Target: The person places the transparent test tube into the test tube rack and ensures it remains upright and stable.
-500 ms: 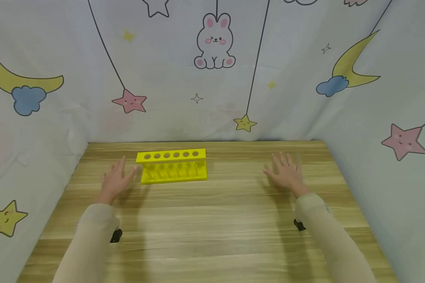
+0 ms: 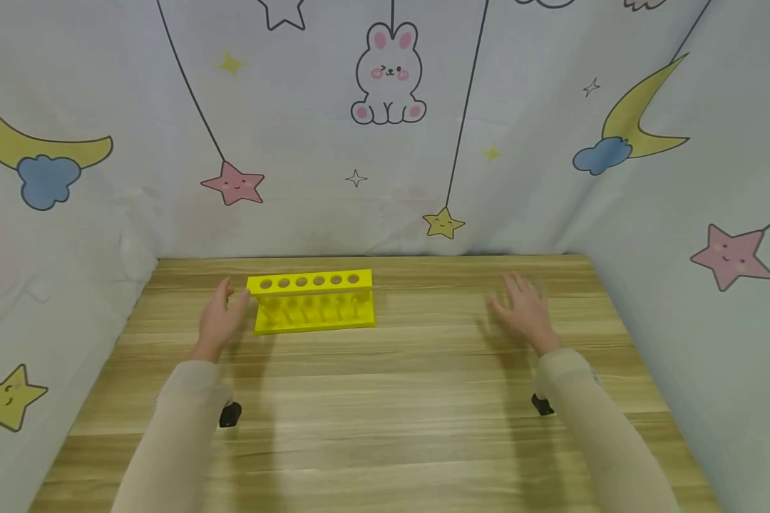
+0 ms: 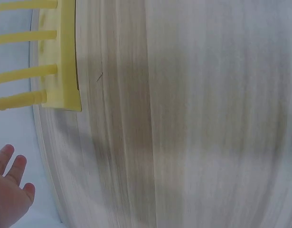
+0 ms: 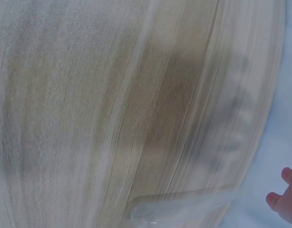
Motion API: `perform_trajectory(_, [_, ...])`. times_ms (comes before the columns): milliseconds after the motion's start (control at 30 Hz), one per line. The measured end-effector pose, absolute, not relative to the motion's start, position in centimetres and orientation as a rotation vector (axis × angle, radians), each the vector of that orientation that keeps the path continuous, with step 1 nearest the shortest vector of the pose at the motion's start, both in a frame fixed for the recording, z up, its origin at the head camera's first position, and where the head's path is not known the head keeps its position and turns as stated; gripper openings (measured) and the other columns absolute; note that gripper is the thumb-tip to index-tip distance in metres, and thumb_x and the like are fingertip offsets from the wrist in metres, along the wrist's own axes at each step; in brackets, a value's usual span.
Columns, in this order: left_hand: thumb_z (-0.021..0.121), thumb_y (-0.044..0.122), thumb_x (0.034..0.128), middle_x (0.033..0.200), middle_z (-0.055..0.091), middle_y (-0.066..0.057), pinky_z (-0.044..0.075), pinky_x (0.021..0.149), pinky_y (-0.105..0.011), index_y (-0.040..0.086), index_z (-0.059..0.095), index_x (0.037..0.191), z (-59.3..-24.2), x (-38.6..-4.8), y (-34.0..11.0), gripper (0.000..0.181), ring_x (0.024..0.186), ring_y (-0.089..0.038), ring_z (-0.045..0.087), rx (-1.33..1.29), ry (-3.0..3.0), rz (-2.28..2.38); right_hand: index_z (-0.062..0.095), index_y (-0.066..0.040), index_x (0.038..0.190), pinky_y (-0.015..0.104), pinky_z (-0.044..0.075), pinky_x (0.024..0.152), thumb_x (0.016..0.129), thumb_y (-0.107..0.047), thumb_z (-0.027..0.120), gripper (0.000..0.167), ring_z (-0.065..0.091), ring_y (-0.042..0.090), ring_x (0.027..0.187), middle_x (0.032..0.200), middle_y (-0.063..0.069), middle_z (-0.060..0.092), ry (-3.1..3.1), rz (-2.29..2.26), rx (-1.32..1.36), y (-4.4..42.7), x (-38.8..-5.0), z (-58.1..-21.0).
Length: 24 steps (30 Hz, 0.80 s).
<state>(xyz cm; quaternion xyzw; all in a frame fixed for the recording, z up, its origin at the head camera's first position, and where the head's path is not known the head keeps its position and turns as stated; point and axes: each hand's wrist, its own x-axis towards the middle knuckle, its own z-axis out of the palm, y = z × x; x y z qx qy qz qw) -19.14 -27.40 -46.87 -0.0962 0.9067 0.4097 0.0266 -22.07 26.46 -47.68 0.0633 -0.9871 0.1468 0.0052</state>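
Observation:
A yellow test tube rack [image 2: 314, 330] with a row of round holes stands on the table, left of centre. My left hand [image 2: 220, 319] is just left of the rack, its thumb close to the top plate; whether they touch I cannot tell. In the left wrist view, the fingers [image 3: 15, 171] are spread beyond the rack's end [image 3: 67, 90], holding nothing. My right hand [image 2: 522, 310] hovers over the right part of the table with loosely bent fingers. Below it, the right wrist view has a clear test tube [image 4: 179, 209] lying flat, apart from the fingers [image 4: 288, 175].
The wood-grain table [image 2: 385, 413] ends at white cloth [image 2: 308, 128] behind and at both sides, printed with stars, moons and a rabbit. A small black device [image 2: 229, 415] sits below the left cuff, and another black device [image 2: 542, 405] below the right cuff.
My left hand has moved right, nearer to the rack, with its fingers closer together. The right hand has shifted slightly right and its fingers have bent a little. The rack has stayed in place.

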Motion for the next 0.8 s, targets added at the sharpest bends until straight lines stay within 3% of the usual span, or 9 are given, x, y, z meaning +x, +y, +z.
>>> perform_trajectory(300, [0.025,0.050,0.0920,0.141,0.025,-0.024,0.023,0.100,-0.054,0.007,0.009,0.142,-46.4,-19.9,-26.5,0.067,0.126,-0.043,0.025,-0.382,2.748,1.378,0.033,0.004,0.131,0.053,0.026,0.098,0.085,-0.033,0.054,0.063,0.033,0.043,0.120,0.136,0.025,0.033,-3.032,0.483,0.162,27.1,-22.3,-47.7])
perform_trajectory(800, [0.025,0.047,0.0931,0.138,0.032,-0.024,0.027,0.101,-0.047,0.005,0.018,0.140,-46.7,-21.5,-25.1,0.063,0.125,-0.038,0.032,-0.482,2.738,1.481,0.036,-0.001,0.130,0.056,0.030,0.094,0.085,-0.030,0.055,0.057,0.034,0.041,0.119,0.134,0.024,0.036,-2.975,0.562,0.037,28.4,-22.5,-48.9])
